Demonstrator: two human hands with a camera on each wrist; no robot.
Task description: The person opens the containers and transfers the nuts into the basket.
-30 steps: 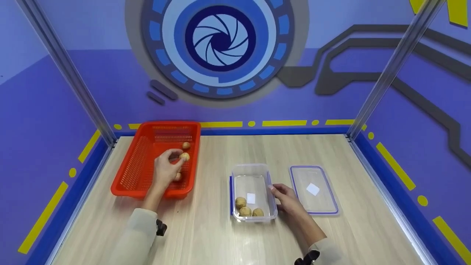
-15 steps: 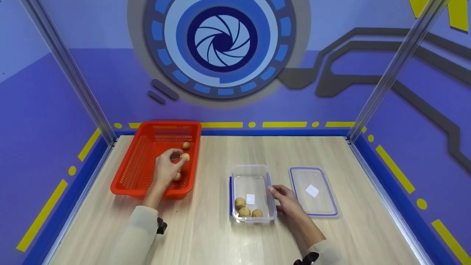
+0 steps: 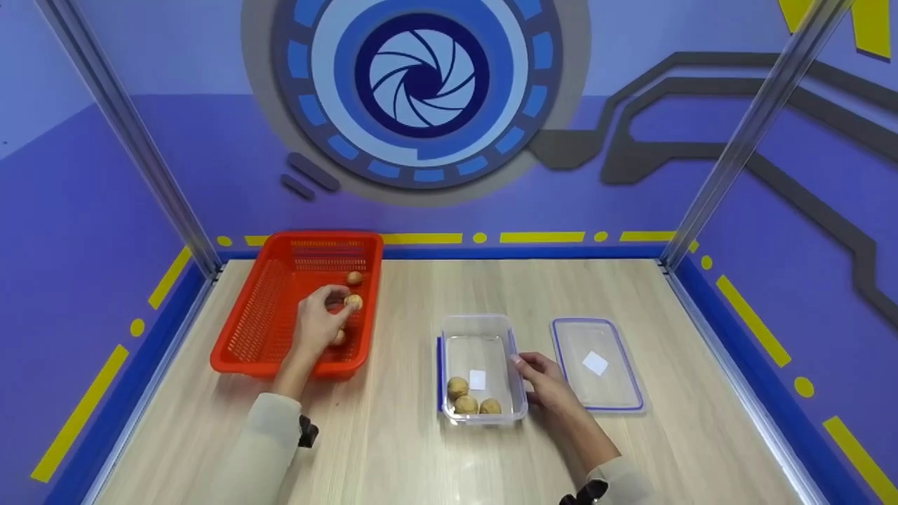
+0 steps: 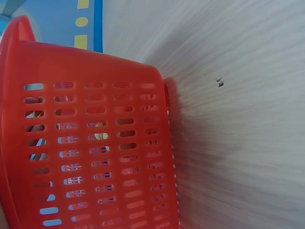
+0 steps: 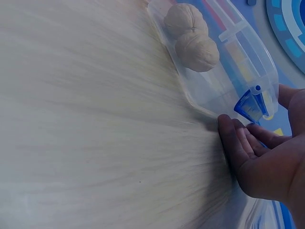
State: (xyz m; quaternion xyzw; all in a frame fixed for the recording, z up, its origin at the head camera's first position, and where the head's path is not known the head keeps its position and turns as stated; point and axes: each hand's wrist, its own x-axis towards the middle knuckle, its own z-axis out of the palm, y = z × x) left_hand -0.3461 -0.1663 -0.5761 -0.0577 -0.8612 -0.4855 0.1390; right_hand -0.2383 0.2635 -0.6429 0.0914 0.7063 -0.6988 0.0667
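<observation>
A walnut (image 3: 353,301) is pinched between the thumb and fingers of the left hand (image 3: 319,324) inside the red basket (image 3: 238,366). The clear container (image 3: 480,325), bearing three walnuts (image 3: 466,405), is gripped at its side by the right hand (image 3: 548,382); a lid (image 3: 610,342) is laid nearby on the table (image 3: 407,456).

bright light, pale glare on the tabletop (image 3: 407,456), hazy wrist views.

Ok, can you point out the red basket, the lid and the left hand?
Red basket (image 3: 303,283), head view: bare floor.
Lid (image 3: 604,388), head view: clear panel.
Left hand (image 3: 319,321), head view: its back.
</observation>
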